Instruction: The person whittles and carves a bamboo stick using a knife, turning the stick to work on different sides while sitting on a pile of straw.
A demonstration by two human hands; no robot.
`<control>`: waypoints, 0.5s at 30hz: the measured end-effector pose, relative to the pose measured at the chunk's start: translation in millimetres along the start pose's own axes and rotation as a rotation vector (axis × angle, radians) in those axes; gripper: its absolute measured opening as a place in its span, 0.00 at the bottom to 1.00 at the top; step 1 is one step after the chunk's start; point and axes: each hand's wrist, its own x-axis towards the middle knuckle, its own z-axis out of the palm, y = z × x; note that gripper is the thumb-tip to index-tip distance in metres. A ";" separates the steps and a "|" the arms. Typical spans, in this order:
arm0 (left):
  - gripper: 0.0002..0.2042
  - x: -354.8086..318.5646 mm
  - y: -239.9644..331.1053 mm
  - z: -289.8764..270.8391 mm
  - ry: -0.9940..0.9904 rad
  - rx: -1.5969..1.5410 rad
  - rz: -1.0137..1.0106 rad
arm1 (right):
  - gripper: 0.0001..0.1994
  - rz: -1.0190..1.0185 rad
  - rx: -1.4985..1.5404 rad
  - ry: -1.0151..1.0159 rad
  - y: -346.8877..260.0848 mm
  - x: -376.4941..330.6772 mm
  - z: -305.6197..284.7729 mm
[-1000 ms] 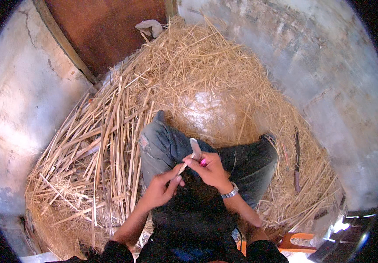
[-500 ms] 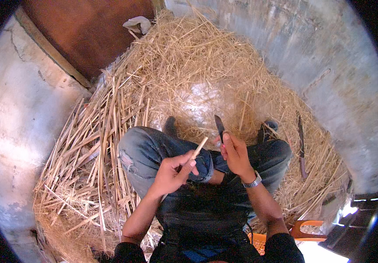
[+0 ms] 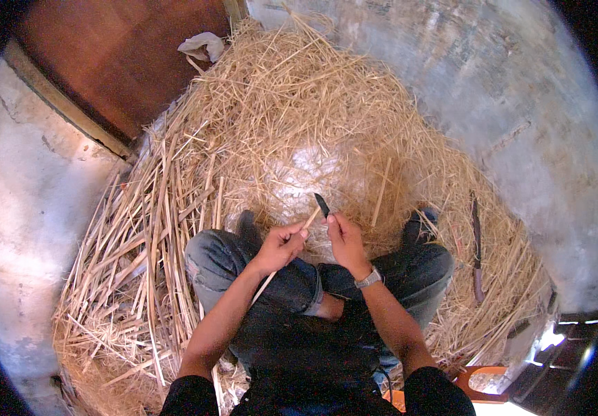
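Observation:
My left hand (image 3: 281, 246) is closed round a thin pale strip, which looks like split bamboo (image 3: 263, 287). The strip's upper tip comes out past my thumb, and its lower length runs back under my left wrist. In my right hand (image 3: 346, 240) is a knife with a dark blade (image 3: 322, 204) pointing up and to the left. The blade is very close to the strip's tip; whether they touch I cannot tell. My fingers hide the knife's handle. Both hands are above my crossed legs in jeans (image 3: 219, 260).
Fine shavings (image 3: 326, 97) are heaped ahead of me against a grey wall (image 3: 493, 76). Long strips (image 3: 150, 229) are piled at my left. A second long blade with a brown handle (image 3: 478, 284) lies on the shavings to the right. An orange plastic chair (image 3: 482, 396) is behind at the right.
My right hand has moved left and slightly down, bringing the blade close to the strip's tip. My left hand has moved a little forward. The view has shifted slightly.

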 end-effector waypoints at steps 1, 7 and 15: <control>0.15 -0.8 3.2 0.3 -0.012 -0.002 -0.043 | 0.19 0.042 0.016 -0.009 7.9 -1.8 5.6; 0.19 6.0 10.8 1.0 0.020 0.076 -0.126 | 0.22 0.061 0.059 0.022 0.5 0.9 9.5; 0.09 10.0 0.0 -5.8 0.066 0.240 -0.120 | 0.22 -0.039 -0.440 -0.236 -20.5 -8.2 12.5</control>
